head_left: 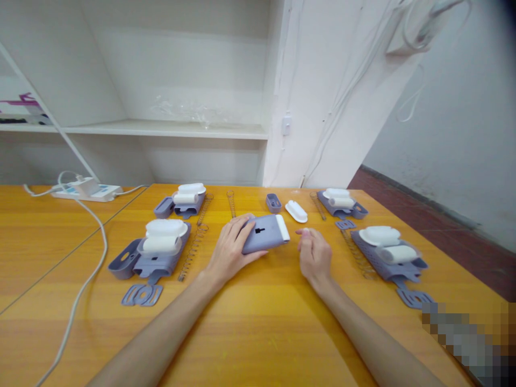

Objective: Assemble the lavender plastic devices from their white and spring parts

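My left hand [233, 248] is wrapped around a purple plastic housing [264, 235] with a small black slot in its face. A white part shows at the housing's right end. Just right of it, my right hand [315, 252] is closed, thumb and forefinger together; whether anything small is between them I cannot make out. Beyond the hands lie a small purple cup-shaped part [273, 202] and a white oval cap [296, 211]. A metal spring [231, 204] lies behind my left hand.
Part sets of purple housings, white caps and white rollers stand at left [162, 247], back left [188, 200], back right [341, 200] and right [389, 252]. Springs [193, 252] lie beside them. A power strip [86, 189] with a white cable [100, 231] occupies the table's left. Shelves rise behind.
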### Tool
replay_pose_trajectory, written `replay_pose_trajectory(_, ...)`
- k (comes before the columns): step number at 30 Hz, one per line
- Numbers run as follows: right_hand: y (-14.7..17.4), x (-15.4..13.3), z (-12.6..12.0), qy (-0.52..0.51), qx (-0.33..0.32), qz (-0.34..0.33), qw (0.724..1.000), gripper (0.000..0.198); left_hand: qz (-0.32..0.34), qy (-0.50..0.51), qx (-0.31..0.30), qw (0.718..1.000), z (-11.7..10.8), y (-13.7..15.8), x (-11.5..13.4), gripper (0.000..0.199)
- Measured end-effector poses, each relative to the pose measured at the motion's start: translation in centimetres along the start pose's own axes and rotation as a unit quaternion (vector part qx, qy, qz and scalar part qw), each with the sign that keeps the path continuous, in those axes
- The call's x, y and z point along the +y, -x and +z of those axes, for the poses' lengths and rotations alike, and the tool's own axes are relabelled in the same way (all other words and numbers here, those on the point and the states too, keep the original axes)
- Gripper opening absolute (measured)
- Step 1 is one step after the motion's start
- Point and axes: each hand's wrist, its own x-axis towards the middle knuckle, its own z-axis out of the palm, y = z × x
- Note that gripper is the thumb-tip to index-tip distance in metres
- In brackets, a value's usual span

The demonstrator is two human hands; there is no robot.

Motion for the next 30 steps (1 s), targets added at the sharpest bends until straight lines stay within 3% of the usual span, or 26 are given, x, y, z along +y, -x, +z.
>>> replay_pose_trajectory(5,-0.24,0.26,0.15,0.007,-0.028,0.016,0.999,0.042,-0.024,0.004,0.009,1.000,-0.05,-0.11,0.08,0.062)
replay_pose_trajectory(21,-0.49,0.39,0.31,-0.014,-0.044,0.064,0.997,0.040,-0.005,0.043,-0.104,0.994,-0.17,-0.36,0.21,0.060)
replay_pose_trajectory(25,-0.55,0.39,0.31,-0.016,-0.047,0.063,0.997,0.040,-0.021,0.055,-0.092,0.994,-0.58,-0.64,0.41,0.055)
replay_pose_trajectory(30,-0.52,0.43,0.30,-0.021,-0.048,0.060,0.997,0.040,-0.092,0.032,-0.031,0.995,-0.61,-0.72,0.28,0.034)
